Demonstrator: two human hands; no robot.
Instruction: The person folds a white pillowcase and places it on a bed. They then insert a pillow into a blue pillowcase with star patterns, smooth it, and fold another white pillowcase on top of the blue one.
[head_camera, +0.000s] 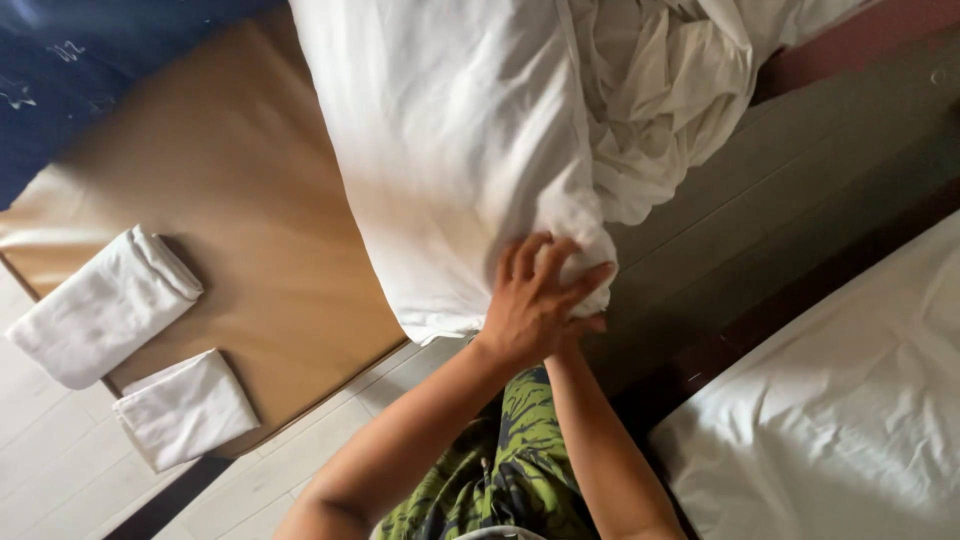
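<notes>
Nearest to me, my green patterned clothing (500, 470) shows between my two forearms, which reach away from me and meet at the corner of a white sheet (450, 150). To the near right lies a white mattress (850, 420), its surface lightly creased.

My left hand (535, 300) lies on top, fingers spread and curled down over the bunched corner of the sheet, gripping the cloth. My right hand (585, 322) sits under the left one and is mostly hidden by it; it touches the same corner, but I cannot tell how it is closed.

To the near left, two folded white cloths rest on the edge of a brown board (230, 200): the smaller folded cloth (185, 408) closer to me, the larger folded cloth (105, 305) just beyond it, the two near each other but apart. Both overhang the board's edge above the pale floor (60, 470).

Farther out, the sheet spreads wide over the board's right part, smooth on the left and crumpled into loose folds on the far right. A grey strip of floor (800, 180) runs between the sheet and the mattress. At the far left corner is a dark blue surface (60, 70).
</notes>
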